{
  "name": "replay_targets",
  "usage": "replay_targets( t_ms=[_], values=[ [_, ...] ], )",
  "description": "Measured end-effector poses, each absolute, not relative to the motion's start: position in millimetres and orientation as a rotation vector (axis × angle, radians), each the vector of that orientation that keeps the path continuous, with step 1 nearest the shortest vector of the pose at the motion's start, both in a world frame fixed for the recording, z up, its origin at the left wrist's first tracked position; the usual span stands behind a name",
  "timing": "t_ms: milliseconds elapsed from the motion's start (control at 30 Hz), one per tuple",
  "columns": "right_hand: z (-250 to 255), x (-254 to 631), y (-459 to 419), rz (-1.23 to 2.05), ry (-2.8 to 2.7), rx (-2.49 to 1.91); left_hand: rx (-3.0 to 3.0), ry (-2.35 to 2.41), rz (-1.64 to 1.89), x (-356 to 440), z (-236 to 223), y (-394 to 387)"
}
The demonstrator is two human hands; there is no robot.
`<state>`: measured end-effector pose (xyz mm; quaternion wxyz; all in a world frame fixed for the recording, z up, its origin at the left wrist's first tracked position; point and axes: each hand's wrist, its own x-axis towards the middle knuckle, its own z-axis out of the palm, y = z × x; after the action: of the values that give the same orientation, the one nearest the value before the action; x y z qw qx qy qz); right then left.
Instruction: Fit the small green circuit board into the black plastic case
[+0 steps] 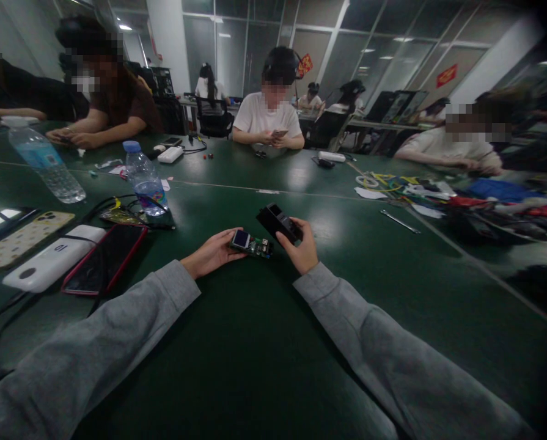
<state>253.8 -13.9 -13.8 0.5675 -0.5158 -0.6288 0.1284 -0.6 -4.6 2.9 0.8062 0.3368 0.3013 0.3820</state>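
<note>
Grip, left hand (216, 252): thumb and fingers pinch a circuit board (258, 247) by its left end. The edge hold leaves the small screen (241, 239) uncovered and the board's right part free of fingers. Grip, right hand (304, 247): thumb and fingers clamp a black case (273, 220) by its right end, tilted, with its free end beside and above the board. This position probably allows the two parts to be viewed together. Both parts are between the hands, over the green surface (209, 366); contact between the hands and the surface cannot be confirmed.

Surroundings, left to right: a clear bottle (48, 162) stands on its base. Nearer the wearer lie a phone in a patterned case (28, 238), a white power bank (55, 258) and a red-edged phone (106, 260), side by side, apparently set left to free the working area. A black cable crosses the last two. A blue-capped bottle (145, 183) stands behind them. On the right, a wrench (400, 222) lies near a pile of cables (383, 183).

Markings: the power bank bears a turned mark resembling "10". The blue and multicolored bottle labels are not legible. Lettering on the board and black case is too small to read; no brand is identifiable.
</note>
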Motion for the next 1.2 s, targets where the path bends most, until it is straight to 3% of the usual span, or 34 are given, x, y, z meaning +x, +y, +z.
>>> replay_targets(
  t_ms=[533, 1200],
  values=[
    [9.6, 231.9, -36.7, 0.437, -1.763, -1.062, 0.586, 0.617, 0.793, 3.3, 5.2, -2.1],
    [-4.6, 240.5, -26.2, 0.438, -2.037, -0.996, 0.645, 0.595, 0.779, 2.1, 1.2, -1.9]
  ],
)
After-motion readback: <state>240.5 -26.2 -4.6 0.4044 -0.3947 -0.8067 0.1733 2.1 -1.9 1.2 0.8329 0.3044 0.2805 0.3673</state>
